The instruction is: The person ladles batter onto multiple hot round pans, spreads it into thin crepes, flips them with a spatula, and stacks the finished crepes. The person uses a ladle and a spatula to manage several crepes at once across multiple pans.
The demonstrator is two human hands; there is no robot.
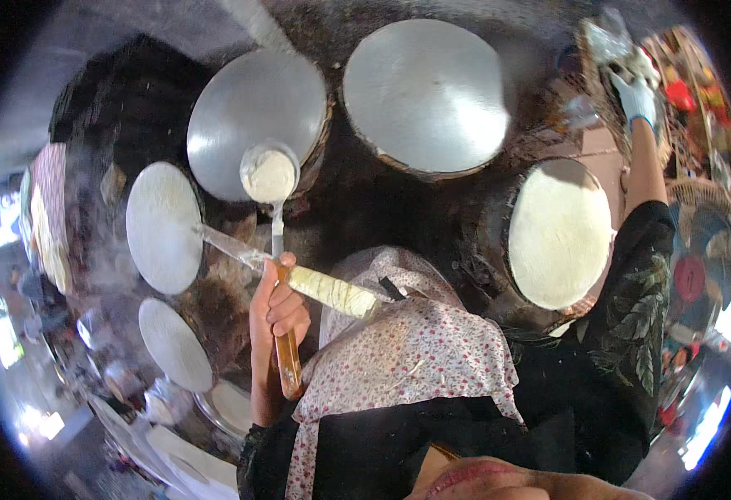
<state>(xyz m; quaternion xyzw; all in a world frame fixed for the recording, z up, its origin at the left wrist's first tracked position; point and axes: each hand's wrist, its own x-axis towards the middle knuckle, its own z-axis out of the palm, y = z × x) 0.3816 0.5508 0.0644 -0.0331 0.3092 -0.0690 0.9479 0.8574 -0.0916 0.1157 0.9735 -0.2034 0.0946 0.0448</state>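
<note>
My left hand (278, 304) is closed round a wooden-handled ladle holding pale batter (267, 175), together with a long flat spatula (240, 250) with a pale wrapped handle that crosses it. The spatula's tip reaches a steaming white round griddle (164, 221) on the left. My right hand (636, 96), in a pale glove, is stretched to the upper right, its fingers at a crumpled white item beside clear plastic (611, 42); what they grip is unclear. Two bare metal griddles (419, 92) stand ahead, and a cream-coated one (558, 229) sits below my right arm.
A lower white round griddle (174, 342) and pale trays (178, 458) are at the lower left. A floral cloth (407, 358) covers my front. A basket with red items (682, 96) and a fan (688, 250) are at the right. Dark stove surfaces surround the griddles.
</note>
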